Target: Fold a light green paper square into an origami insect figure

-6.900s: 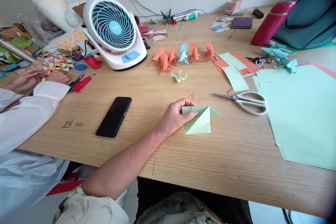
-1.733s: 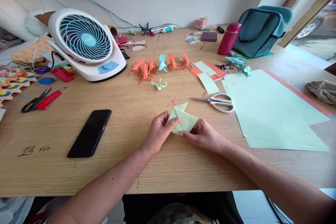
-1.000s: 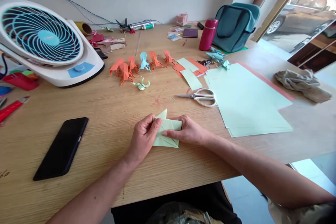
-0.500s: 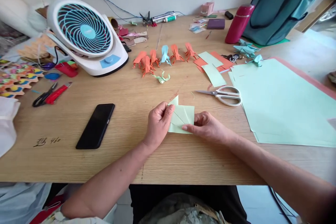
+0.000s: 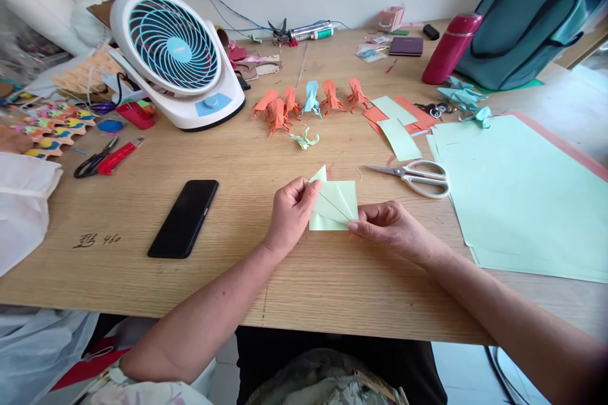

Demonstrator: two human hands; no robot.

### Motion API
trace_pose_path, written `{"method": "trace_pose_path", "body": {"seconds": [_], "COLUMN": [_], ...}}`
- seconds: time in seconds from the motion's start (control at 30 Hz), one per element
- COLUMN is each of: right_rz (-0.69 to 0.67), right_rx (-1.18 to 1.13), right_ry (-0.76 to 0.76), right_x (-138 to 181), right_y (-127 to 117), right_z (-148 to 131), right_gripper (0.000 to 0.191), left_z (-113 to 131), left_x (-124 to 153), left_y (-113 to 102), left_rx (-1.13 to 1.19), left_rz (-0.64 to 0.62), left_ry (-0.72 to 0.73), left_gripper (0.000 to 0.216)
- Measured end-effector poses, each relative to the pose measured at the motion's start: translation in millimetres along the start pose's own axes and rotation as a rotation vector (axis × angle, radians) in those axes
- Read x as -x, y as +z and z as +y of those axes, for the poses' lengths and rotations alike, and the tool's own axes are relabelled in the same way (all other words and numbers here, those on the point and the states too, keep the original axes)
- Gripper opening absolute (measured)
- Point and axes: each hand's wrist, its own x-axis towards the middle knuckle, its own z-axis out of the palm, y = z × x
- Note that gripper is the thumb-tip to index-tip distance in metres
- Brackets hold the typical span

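A pale green folded paper point(image 5: 335, 205) is held between my two hands just above the wooden table. Its face carries several diagonal creases, and a pointed flap sticks up at the upper left. My left hand point(image 5: 295, 209) pinches the left edge, thumb on top. At the lower right corner, my right hand point(image 5: 389, 228) grips the sheet between thumb and fingers. Beyond the paper stand several folded orange paper figures point(image 5: 278, 115), a blue one point(image 5: 311, 99) and a small green one point(image 5: 304, 138).
White-handled scissors point(image 5: 422, 177) lie right of my hands, near large green sheets point(image 5: 527, 196) and cut strips point(image 5: 400, 139). A black phone point(image 5: 184, 218) rests at left. Behind are a fan point(image 5: 178, 57), a pink bottle point(image 5: 451, 47) and a teal bag point(image 5: 527, 31). Red-handled cutters point(image 5: 114, 157) lie far left.
My right thumb has moved from the paper's lower edge out to its lower right corner, uncovering more creases. My left hand keeps its pinch. The whole view has shifted slightly.
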Motion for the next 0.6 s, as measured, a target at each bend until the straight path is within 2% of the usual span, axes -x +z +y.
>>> {"method": "trace_pose_path", "body": {"seconds": [0.17, 0.3, 0.5, 0.6], "right_rz": [0.169, 0.271, 0.297, 0.325], "right_rx": [0.038, 0.022, 0.019, 0.012], "right_ry": [-0.081, -0.064, -0.064, -0.093], "right_x": [4, 6, 7, 7], "right_y": [-14, -23, -23, -23], "right_z": [-3, -1, 1, 2], "right_gripper": [0.052, 0.049, 0.049, 0.042], "left_z": [-5, -6, -5, -4], "left_x": [0, -1, -4, -5], "left_y": [1, 0, -2, -2], "left_rx": [0.263, 0.333, 0.447, 0.458], "left_rz": [-0.139, -0.236, -0.265, -0.267], "left_ry": [-0.180, -0.252, -0.356, -0.382], "left_gripper": [0.043, 0.038, 0.040, 0.040]}}
